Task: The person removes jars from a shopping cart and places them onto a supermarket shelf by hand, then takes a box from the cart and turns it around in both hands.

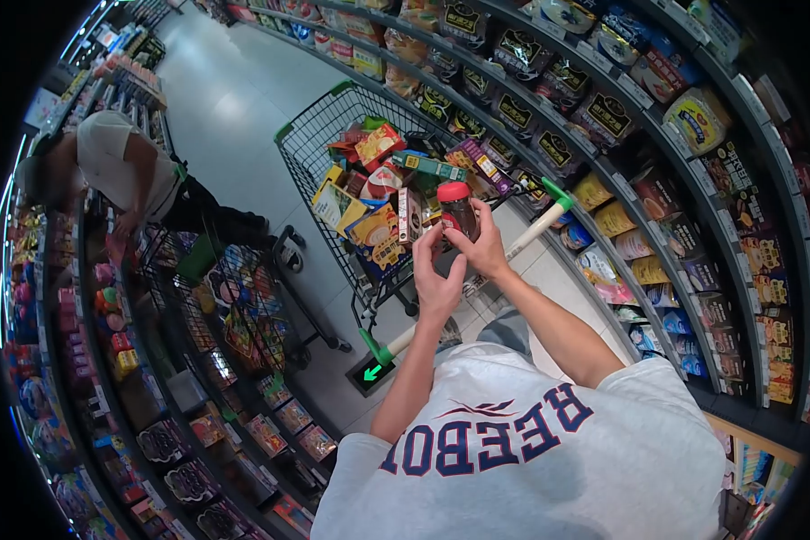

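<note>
A dark brown jar with a red lid and a red label, like an instant coffee jar, stands nearly upright in front of my chest. My right hand is closed around its right side and lower part, with the thumb across the front. Just to the left, my left hand is raised with fingers curved and thumb apart. Its fingertips come close to the label; whether they touch it I cannot tell. Beyond both hands is a shopping cart piled with packaged goods, including a yellow package and a green box.
The cart's handle crosses in front of my body. Shelves of bagged and boxed goods curve along the right. At left, a person bends toward the other shelves beside a second cart. Tiled floor runs down the aisle.
</note>
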`<action>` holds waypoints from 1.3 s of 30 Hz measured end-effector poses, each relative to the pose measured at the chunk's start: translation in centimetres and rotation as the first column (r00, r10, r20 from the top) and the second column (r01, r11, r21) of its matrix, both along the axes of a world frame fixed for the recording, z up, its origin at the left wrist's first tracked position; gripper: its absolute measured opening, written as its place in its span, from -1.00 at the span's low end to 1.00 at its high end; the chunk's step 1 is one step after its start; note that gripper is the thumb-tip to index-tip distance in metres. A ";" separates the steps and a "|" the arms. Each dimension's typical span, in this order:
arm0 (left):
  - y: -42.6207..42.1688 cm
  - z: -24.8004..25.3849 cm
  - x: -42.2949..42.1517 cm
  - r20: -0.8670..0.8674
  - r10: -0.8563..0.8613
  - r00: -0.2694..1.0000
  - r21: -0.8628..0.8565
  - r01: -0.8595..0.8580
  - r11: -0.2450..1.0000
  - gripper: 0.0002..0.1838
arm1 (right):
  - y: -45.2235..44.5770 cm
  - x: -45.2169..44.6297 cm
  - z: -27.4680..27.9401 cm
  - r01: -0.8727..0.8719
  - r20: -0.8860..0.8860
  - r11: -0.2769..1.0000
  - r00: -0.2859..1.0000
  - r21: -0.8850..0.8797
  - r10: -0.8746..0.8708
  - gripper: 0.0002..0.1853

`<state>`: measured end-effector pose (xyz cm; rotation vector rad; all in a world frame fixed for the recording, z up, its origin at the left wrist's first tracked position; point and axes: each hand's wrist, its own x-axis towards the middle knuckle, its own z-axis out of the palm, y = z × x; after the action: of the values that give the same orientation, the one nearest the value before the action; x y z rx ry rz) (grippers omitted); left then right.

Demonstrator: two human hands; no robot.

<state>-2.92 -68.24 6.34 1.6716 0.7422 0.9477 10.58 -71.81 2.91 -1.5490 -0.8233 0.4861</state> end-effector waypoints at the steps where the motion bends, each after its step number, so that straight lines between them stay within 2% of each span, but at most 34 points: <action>1: -0.4 1.7 0.4 0.060 0.005 0.998 -0.056 -0.001 0.998 -0.36 | -0.1 0.0 -0.2 0.019 -0.040 0.999 0.999 0.029 -0.017 -0.20; 3: -1.0 7.0 0.5 0.182 -0.180 0.967 0.038 0.176 0.984 -0.45 | -0.2 0.2 -0.8 0.057 -0.119 0.995 0.992 0.085 -0.046 -0.26; 4: -1.2 10.0 0.5 0.236 -0.271 0.933 0.092 0.256 0.962 -0.49 | -0.2 0.3 -0.9 0.082 -0.090 0.995 0.993 0.059 -0.076 -0.27; 6: -1.9 17.0 -0.4 0.368 -0.622 0.691 0.251 0.571 0.782 -0.71 | -0.2 0.5 -0.9 0.127 -0.030 0.992 0.991 0.012 -0.127 -0.29; 8: -3.6 22.6 -0.2 0.529 -0.741 0.414 0.359 0.682 0.637 -0.86 | -0.2 0.6 -1.7 0.113 -0.042 0.990 0.993 0.085 -0.110 -0.31; 9: -4.3 24.9 -0.3 0.495 -0.790 0.362 0.463 0.659 0.592 -0.87 | -0.1 0.8 -2.1 0.112 -0.041 0.986 0.993 0.124 -0.107 -0.33; 11: -5.4 26.9 -0.6 0.483 -0.816 0.318 0.568 0.595 0.569 -0.80 | 0.0 0.7 -2.5 0.117 -0.081 0.981 0.991 0.155 -0.105 -0.34; 13: -6.1 27.7 -0.5 0.539 -0.784 0.307 0.592 0.524 0.612 -0.66 | 0.0 0.8 -2.0 0.143 -0.150 0.979 0.981 0.148 -0.121 -0.34; 16: -5.8 28.8 -0.5 0.549 -0.808 0.214 0.581 0.597 0.553 -0.87 | 0.3 0.6 -1.5 0.192 -0.121 0.968 0.977 0.163 -0.173 -0.28; 19: -5.7 28.8 -0.8 0.543 -0.816 0.197 0.584 0.610 0.535 -0.89 | 0.3 0.5 -1.3 0.238 -0.035 0.961 0.971 0.139 -0.235 -0.21; 22: -5.7 28.9 -0.7 0.565 -0.801 0.196 0.573 0.606 0.552 -0.86 | 0.5 0.5 -1.2 0.232 -0.070 0.966 0.972 0.117 -0.225 -0.21; 24: -5.2 27.4 -1.1 0.505 -0.851 0.148 0.607 0.640 0.471 -0.64 | 0.5 0.5 -1.2 0.239 -0.072 0.963 0.970 0.126 -0.231 -0.24; 26: -5.9 26.6 -1.3 0.537 -0.820 0.198 0.612 0.578 0.540 -0.47 | 0.5 0.4 -1.1 0.239 -0.095 0.960 0.969 0.145 -0.227 -0.27; 27: -7.0 26.5 -1.1 0.598 -0.758 0.262 0.595 0.489 0.638 -0.46 | 0.6 0.4 -1.1 0.237 -0.117 0.958 0.969 0.162 -0.219 -0.29; 29: -7.3 25.8 -0.7 0.642 -0.687 0.342 0.584 0.363 0.726 -0.59 | 0.5 0.3 -1.1 0.226 -0.156 0.959 0.967 0.172 -0.200 -0.33; 30: -6.7 24.6 -0.3 0.626 -0.689 0.365 0.603 0.335 0.724 -0.73 | 0.4 0.2 -1.0 0.218 -0.174 0.961 0.966 0.168 -0.189 -0.35; 32: -5.0 21.8 0.3 0.601 -0.639 0.480 0.543 0.342 0.767 -0.81 | 0.5 0.4 -1.2 0.213 -0.205 0.961 0.963 0.179 -0.175 -0.39; 33: -4.1 19.7 0.2 0.578 -0.582 0.572 0.457 0.365 0.811 -0.81 | 0.6 0.5 -1.7 0.212 -0.220 0.958 0.961 0.192 -0.168 -0.41; 34: -3.7 16.3 -0.5 0.427 -0.402 0.810 0.367 0.251 0.896 -0.89 | 0.7 0.6 -2.0 0.212 -0.235 0.955 0.958 0.206 -0.162 -0.42; 35: -3.3 12.4 0.0 0.321 -0.198 0.926 0.240 0.123 0.963 -0.90 | 0.7 0.7 -1.8 0.217 -0.233 0.958 0.957 0.189 -0.171 -0.44; 36: -2.8 9.6 0.4 0.201 -0.053 0.978 0.080 0.037 0.996 -0.75 | 0.5 0.6 -1.2 0.222 -0.234 0.960 0.955 0.168 -0.180 -0.45; 38: -1.5 4.7 0.5 -0.042 0.085 0.996 0.069 -0.082 0.994 -0.52 | 0.4 0.3 -1.3 0.231 -0.242 0.961 0.951 0.149 -0.191 -0.48; 39: -1.1 2.8 0.2 -0.118 0.089 0.989 0.102 -0.077 0.992 -0.45 | 0.4 0.4 -1.6 0.235 -0.248 0.960 0.949 0.152 -0.193 -0.49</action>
<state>-2.68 -69.37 9.10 1.8086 0.8654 0.9584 10.95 -71.41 1.30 -1.3657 -0.4972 0.4107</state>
